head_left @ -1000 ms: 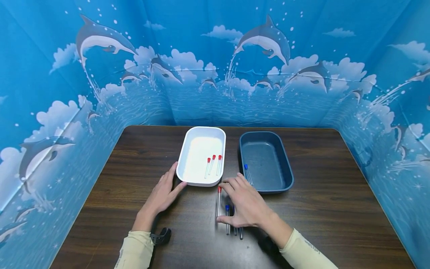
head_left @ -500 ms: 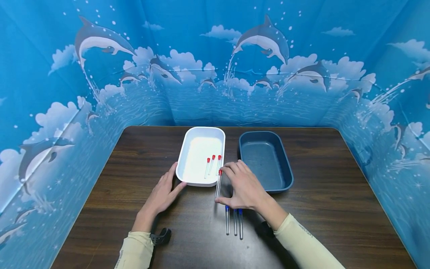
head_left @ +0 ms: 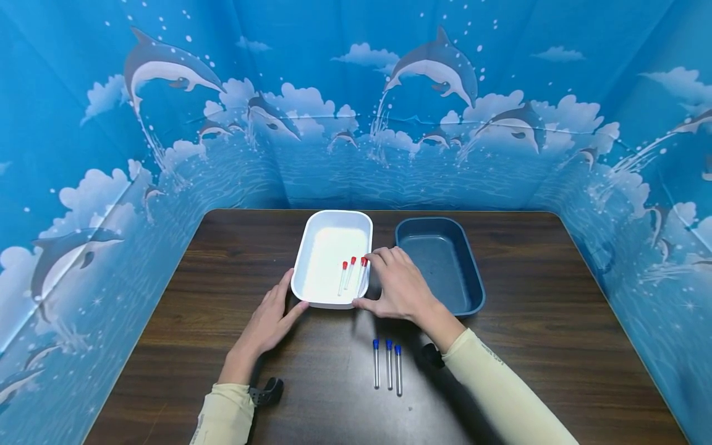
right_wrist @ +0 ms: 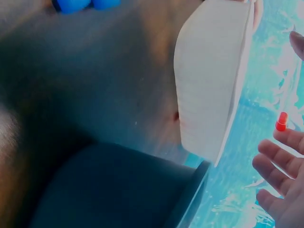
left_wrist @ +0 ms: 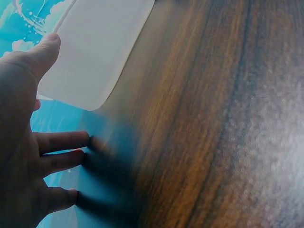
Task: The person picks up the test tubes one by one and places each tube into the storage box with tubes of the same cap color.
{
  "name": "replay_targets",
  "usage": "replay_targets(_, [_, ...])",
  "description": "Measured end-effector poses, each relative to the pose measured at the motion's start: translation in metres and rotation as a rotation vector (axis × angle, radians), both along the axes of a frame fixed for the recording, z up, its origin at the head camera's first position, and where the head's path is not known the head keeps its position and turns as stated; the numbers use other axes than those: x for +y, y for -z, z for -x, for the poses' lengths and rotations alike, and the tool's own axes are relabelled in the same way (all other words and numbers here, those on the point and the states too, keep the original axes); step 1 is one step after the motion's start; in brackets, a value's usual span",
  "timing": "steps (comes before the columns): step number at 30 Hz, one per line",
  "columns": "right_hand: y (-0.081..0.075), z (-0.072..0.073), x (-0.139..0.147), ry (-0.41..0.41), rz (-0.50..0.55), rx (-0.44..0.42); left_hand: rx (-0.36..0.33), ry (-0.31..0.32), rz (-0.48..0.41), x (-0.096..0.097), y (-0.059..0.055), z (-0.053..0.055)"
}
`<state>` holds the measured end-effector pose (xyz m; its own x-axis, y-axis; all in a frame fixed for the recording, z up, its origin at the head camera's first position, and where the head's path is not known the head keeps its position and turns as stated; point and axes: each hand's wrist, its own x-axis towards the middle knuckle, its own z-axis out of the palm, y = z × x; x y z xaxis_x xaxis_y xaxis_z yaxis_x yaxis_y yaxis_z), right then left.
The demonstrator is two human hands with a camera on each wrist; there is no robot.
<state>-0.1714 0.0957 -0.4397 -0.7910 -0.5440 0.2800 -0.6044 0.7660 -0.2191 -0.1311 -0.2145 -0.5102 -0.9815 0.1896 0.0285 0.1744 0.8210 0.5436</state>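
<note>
My right hand [head_left: 405,289] pinches a red-capped test tube [right_wrist: 283,121] lengthwise, fingertips at the cap and thumb at the other end. It hovers over the right rim of a white tray [head_left: 327,242]. Inside that tray lie several clear red-capped tubes [head_left: 344,277], the rightmost overlapped by the held one in the head view. With straight, spread fingers, my left hand [head_left: 269,322] rests against the tray's left side, its thumb at the front corner, as the left wrist view [left_wrist: 45,52] also shows.
A dark blue tray [head_left: 445,259] stands to the right, partly covered by my right hand. Three blue-capped tubes [head_left: 389,366] lie side by side on the wooden table [head_left: 556,346] near the front. A dolphin-print curtain [head_left: 356,167] surrounds the table.
My right hand has carried the red-capped tube from the row on the table up to the white tray's right edge. The three blue-capped tubes are now uncovered. My left hand stays put.
</note>
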Motion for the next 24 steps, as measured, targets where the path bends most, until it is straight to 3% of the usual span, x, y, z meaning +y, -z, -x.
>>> replay_targets(9, [0.004, 0.021, -0.006, 0.041, -0.069, -0.054, 0.004, 0.003, -0.006, -0.001, 0.000, 0.000])
replay_targets(24, [0.011, 0.044, -0.021, 0.027, -0.192, -0.073, 0.008, 0.002, -0.005, -0.002, 0.001, 0.000])
